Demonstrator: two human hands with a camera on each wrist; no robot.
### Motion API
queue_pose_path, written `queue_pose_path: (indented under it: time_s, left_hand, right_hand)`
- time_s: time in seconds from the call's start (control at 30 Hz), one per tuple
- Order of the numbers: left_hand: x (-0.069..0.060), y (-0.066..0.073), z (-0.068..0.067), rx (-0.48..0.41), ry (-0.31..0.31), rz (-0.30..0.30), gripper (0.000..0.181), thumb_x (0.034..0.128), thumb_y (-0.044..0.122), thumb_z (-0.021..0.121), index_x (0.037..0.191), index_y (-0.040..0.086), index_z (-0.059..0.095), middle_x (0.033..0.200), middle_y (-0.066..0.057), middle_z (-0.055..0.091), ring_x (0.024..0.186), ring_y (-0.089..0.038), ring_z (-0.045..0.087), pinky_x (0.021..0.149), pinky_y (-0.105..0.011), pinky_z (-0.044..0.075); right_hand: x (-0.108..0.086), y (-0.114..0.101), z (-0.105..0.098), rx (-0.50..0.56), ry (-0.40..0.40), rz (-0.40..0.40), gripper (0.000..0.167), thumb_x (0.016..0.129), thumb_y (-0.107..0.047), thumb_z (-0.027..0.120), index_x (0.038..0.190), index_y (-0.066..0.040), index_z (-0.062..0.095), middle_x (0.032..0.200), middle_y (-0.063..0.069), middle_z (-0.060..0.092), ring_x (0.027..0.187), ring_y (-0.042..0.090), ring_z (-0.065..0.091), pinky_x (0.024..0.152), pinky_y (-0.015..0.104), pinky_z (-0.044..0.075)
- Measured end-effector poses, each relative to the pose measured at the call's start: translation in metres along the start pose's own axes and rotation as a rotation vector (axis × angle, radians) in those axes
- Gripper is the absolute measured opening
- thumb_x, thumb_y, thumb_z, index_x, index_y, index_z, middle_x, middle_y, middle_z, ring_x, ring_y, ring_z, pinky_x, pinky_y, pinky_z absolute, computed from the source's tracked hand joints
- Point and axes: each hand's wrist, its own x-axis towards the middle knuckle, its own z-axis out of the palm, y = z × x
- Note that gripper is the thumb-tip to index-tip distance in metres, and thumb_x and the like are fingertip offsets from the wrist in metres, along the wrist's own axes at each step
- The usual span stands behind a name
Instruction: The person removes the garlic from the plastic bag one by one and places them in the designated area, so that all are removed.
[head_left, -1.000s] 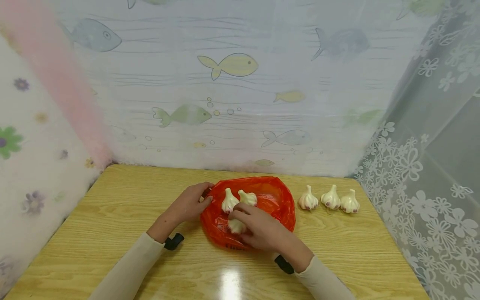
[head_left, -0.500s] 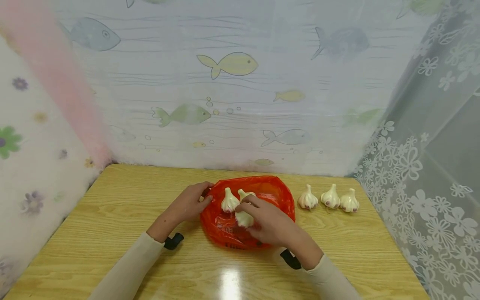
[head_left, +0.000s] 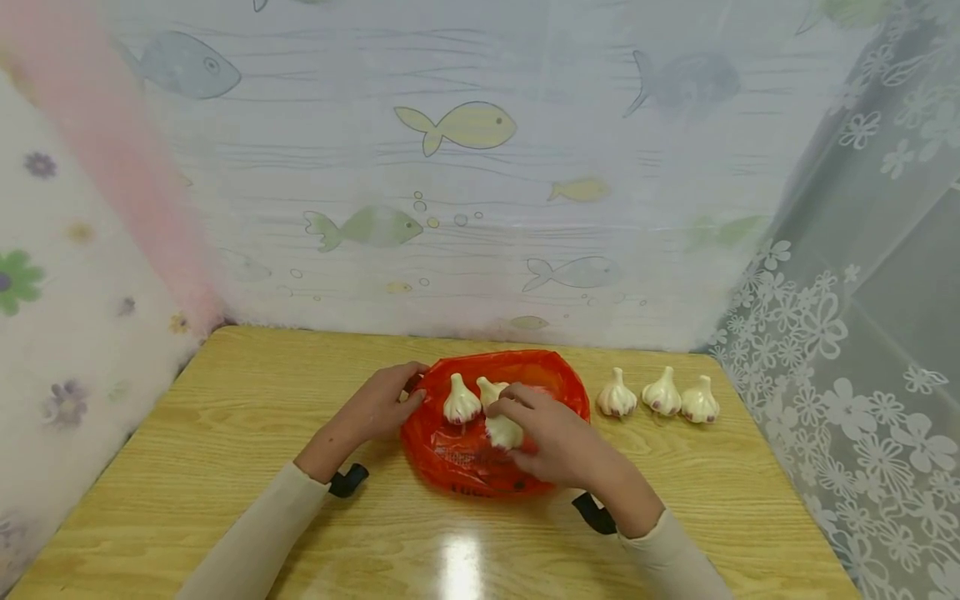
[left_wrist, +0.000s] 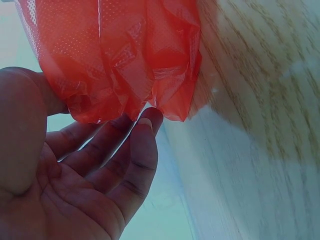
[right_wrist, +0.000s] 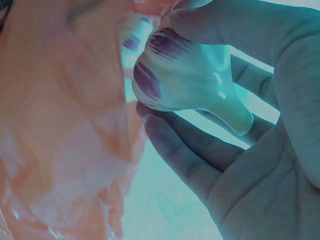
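Observation:
A red plastic bag (head_left: 442, 454) lies spread in a bowl-like shape, with a white garlic bulb (head_left: 461, 403) standing in it and a second bulb (head_left: 488, 388) partly hidden beside that one. My right hand (head_left: 551, 433) grips another bulb (head_left: 504, 432) over the bag; the right wrist view shows this purple-streaked bulb (right_wrist: 180, 75) between thumb and fingers. At the bag's left edge my left hand (head_left: 377, 406) pinches the rim, and in the left wrist view the thumb and fingers lie on either side of the red plastic (left_wrist: 120, 60).
Three more garlic bulbs (head_left: 617, 395) (head_left: 662, 393) (head_left: 700, 402) stand in a row on the wooden table (head_left: 247, 400), right of the bag. A fish-patterned curtain (head_left: 480, 208) hangs behind the table, and a sheer flowered one (head_left: 825, 333) is on the right.
My right hand has moved to the right and a little up over the bag with its bulb in its grip. The left hand stays at the rim.

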Motion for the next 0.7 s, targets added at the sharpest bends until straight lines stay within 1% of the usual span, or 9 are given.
queue_pose_path:
  time_s: [0.03,0.17,0.27,0.33,0.43,0.5,0.57,0.7]
  left_hand:
    - [0.0,0.0,0.0,-0.001,-0.001,0.001,0.036,0.1065,0.015,0.064,0.141,0.005,0.061,0.123,-0.007,0.073,0.111,-0.023,0.069,0.092,-0.04,0.062]
    - [0.0,0.001,-0.001,-0.008,-0.004,0.0,0.036,0.1063,0.014,0.064,0.141,0.005,0.061,0.122,-0.007,0.073,0.11,-0.023,0.07,0.091,-0.039,0.063]
    - [0.0,0.001,-0.001,-0.009,-0.004,0.001,0.035,0.1062,0.014,0.064,0.14,0.005,0.061,0.122,-0.007,0.073,0.109,-0.022,0.07,0.09,-0.039,0.063]
    - [0.0,0.001,-0.001,-0.008,-0.003,0.003,0.035,0.1062,0.014,0.064,0.14,0.005,0.061,0.122,-0.007,0.073,0.109,-0.022,0.07,0.09,-0.038,0.063]
    - [0.0,0.0,-0.001,-0.005,-0.002,0.008,0.036,0.1062,0.014,0.064,0.14,0.005,0.061,0.122,-0.007,0.073,0.109,-0.022,0.07,0.09,-0.039,0.063]
    - [0.0,0.0,-0.001,-0.004,-0.001,0.01,0.036,0.1063,0.014,0.064,0.141,0.005,0.061,0.122,-0.007,0.073,0.109,-0.022,0.07,0.09,-0.039,0.063]
    - [0.0,0.0,-0.001,-0.004,-0.001,0.01,0.036,0.1063,0.014,0.064,0.141,0.005,0.061,0.122,-0.007,0.073,0.109,-0.023,0.07,0.09,-0.039,0.063]
    - [0.0,0.0,-0.001,-0.005,-0.001,0.003,0.036,0.1064,0.014,0.063,0.141,0.004,0.061,0.122,-0.007,0.072,0.109,-0.023,0.069,0.091,-0.04,0.063]
  right_hand:
    - [-0.001,0.001,-0.001,0.004,0.001,0.003,0.049,0.085,-0.01,0.086,0.129,-0.014,0.066,0.127,0.0,0.059,0.102,0.016,0.062,0.087,0.032,0.058]
    - [-0.005,0.002,-0.008,0.026,0.0,0.027,0.048,0.085,-0.007,0.085,0.128,-0.014,0.064,0.127,0.0,0.057,0.086,0.014,0.059,0.074,0.025,0.054]
    - [-0.008,0.003,-0.014,0.038,0.007,0.045,0.047,0.085,-0.005,0.084,0.127,-0.013,0.063,0.127,-0.001,0.056,0.085,0.013,0.058,0.074,0.025,0.053]
    - [-0.011,0.004,-0.018,0.045,0.007,0.059,0.047,0.086,-0.005,0.084,0.127,-0.013,0.063,0.128,-0.002,0.056,0.087,0.014,0.06,0.075,0.026,0.054]
    - [-0.014,0.005,-0.024,0.049,-0.001,0.086,0.046,0.087,-0.006,0.083,0.127,-0.015,0.063,0.129,-0.003,0.056,0.081,0.012,0.058,0.071,0.026,0.053]
    - [-0.016,0.006,-0.028,0.055,-0.007,0.104,0.047,0.087,-0.006,0.082,0.128,-0.015,0.063,0.13,-0.003,0.056,0.075,0.013,0.055,0.066,0.024,0.051]
    - [-0.018,0.007,-0.031,0.057,-0.01,0.118,0.048,0.086,-0.005,0.082,0.129,-0.015,0.063,0.129,-0.002,0.057,0.073,0.012,0.053,0.065,0.024,0.049]
    - [-0.022,0.011,-0.039,0.058,-0.005,0.152,0.049,0.085,-0.003,0.082,0.129,-0.014,0.064,0.129,-0.002,0.058,0.078,0.011,0.055,0.069,0.026,0.051]
